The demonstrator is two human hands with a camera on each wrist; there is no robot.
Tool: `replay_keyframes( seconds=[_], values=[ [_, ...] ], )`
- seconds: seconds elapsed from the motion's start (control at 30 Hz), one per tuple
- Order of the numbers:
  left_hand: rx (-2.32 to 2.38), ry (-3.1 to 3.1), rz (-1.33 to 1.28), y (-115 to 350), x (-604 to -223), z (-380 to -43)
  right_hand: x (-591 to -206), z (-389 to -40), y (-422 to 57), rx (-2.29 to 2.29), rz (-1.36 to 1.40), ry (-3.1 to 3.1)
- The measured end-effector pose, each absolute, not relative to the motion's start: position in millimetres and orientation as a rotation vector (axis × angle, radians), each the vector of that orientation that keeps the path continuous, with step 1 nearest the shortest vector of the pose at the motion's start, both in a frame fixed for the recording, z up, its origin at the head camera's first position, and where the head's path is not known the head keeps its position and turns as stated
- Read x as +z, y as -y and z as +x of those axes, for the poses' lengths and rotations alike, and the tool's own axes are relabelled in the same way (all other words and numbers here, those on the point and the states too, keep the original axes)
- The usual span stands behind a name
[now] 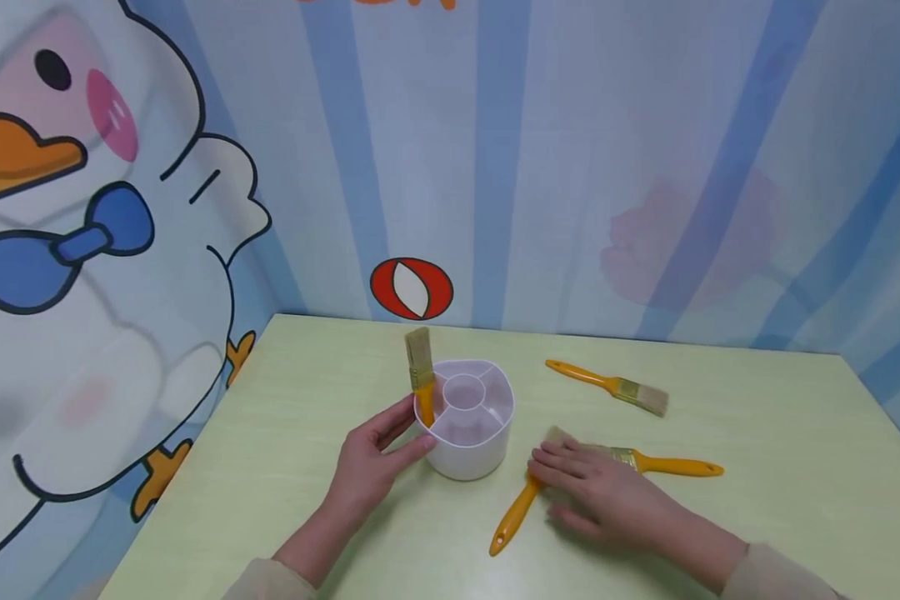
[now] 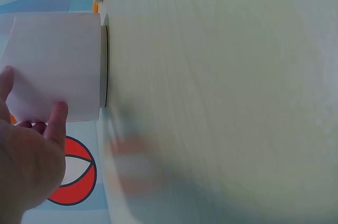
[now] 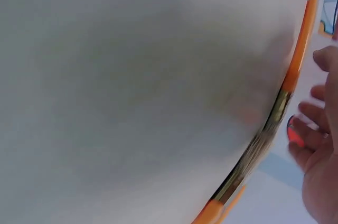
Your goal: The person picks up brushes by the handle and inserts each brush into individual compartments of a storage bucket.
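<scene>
My left hand (image 1: 378, 458) grips a pale lavender divided holder (image 1: 468, 458) from its left side, thumb at the front wall and fingers round the side. The holder stands upright, with a round middle well and outer compartments. In its left compartment a paintbrush (image 1: 422, 375) leans with bristles up and orange handle down. To the right, my right hand (image 1: 607, 492) is over two lying paintbrushes and partly hides them. One has its handle (image 1: 516, 518) toward the front; the other's handle (image 1: 678, 467) points right. In the right wrist view the fingers (image 3: 314, 115) are loosely bent, apart from the brushes.
Another paintbrush (image 1: 607, 386) lies behind the right hand, bristles to the right. The pale yellow-green table (image 1: 330, 367) ends at a striped blue and white backdrop (image 1: 435, 167). A printed cartoon duck (image 1: 157, 275) covers the panel along the left side.
</scene>
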State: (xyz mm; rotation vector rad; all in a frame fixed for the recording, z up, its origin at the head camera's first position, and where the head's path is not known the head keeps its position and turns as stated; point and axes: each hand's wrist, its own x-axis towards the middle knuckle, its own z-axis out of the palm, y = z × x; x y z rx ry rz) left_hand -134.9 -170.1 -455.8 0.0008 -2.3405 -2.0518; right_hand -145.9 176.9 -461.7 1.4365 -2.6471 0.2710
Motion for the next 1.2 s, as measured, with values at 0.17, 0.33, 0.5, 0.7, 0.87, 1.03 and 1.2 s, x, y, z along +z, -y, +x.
replay_keyframes(
  seconds=[0.17,0.33,0.5,0.7,0.87,1.03,1.2],
  values=[
    [-2.053,2.332,-0.011,169.2,-454.9,-135.0,-464.3,-133.3,-169.5,0.23,1.312,2.696],
    [-2.053,2.334,-0.008,169.8,-454.5,-135.4,-466.8,-130.5,-166.7,0.218,1.253,2.753],
    [-2.044,2.342,-0.005,169.9,-454.1,-135.5,-466.2,-137.4,-172.9,0.249,1.309,2.811],
    [-2.051,2.336,0.001,169.0,-453.5,-134.4,-464.8,-154.6,-180.5,0.309,1.404,2.831],
    [-2.049,2.345,0.015,167.1,-454.6,-134.4,-466.7,-164.4,-182.2,0.319,1.455,2.796],
    [-2.047,2.355,0.007,166.6,-454.5,-134.6,-466.6,-154.5,-178.6,0.34,1.363,2.773],
    [-2.035,2.348,0.004,168.0,-454.3,-134.9,-462.8,-134.2,-166.3,0.293,1.323,2.788]
  ],
)
